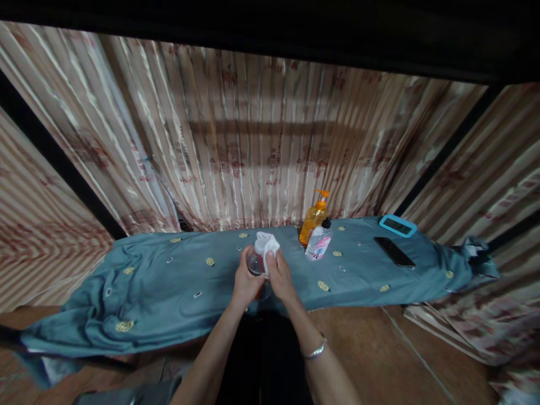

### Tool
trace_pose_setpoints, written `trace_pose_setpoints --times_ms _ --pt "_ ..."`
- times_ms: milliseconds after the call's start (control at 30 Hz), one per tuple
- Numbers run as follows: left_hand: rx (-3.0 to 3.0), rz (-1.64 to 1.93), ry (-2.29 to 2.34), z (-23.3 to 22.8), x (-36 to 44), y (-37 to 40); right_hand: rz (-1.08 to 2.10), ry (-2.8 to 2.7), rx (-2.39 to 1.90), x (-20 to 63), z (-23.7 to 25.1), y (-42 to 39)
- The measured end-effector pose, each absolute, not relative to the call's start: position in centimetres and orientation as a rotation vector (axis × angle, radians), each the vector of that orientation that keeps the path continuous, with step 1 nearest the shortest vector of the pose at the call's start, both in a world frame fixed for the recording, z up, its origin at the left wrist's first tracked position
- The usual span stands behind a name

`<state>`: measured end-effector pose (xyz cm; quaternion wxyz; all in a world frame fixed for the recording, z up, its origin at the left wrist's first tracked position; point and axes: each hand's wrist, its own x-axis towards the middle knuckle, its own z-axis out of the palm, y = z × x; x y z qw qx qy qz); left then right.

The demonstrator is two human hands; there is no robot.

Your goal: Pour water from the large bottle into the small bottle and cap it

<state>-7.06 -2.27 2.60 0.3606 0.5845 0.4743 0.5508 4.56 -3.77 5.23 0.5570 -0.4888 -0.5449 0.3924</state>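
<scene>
The two forearms come up from the bottom edge, the right one with a metal bracelet [315, 350]. The left hand [246, 281] closes its fingers around a small clear glass [256, 263], gripping its side. The right hand [279, 277] presses a white cloth [267, 244] with closed fingers onto the rim and into the top of the glass. The glass is held between both hands, just above the near edge of the worktop [169, 281] with its blue-grey cover.

The glass looks light but stiff, fragile and probably slippery, so the hold is best low around its body. The cloth is soft and folds easily.

Beyond the fingers, to the right, stand an orange pump bottle [314, 218] and a clear bottle [319, 242], touching each other. Further right lies a black phone [394, 251].
</scene>
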Motion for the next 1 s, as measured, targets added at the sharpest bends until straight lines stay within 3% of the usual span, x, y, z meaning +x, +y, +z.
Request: trace_pose_setpoints --times_ms 233,467,667,1000 --pt "1.425 1.387 1.175 2.3 -7.9 -1.3 1.235 -1.159 -1.104 6.0 4.9 1.5" --pt "1.526 1.468 1.214 1.6 -9.3 -3.7 1.151 -1.030 -1.071 5.3 2.3 -3.3" --pt "1.539 1.407 1.218 2.3 -6.7 -4.4 1.173 -1.037 -1.067 6.4 3.1 -0.6" --pt "1.492 1.400 1.253 3.2 -8.2 -2.9 1.243 -0.945 -1.162 6.5 -2.9 -3.3"
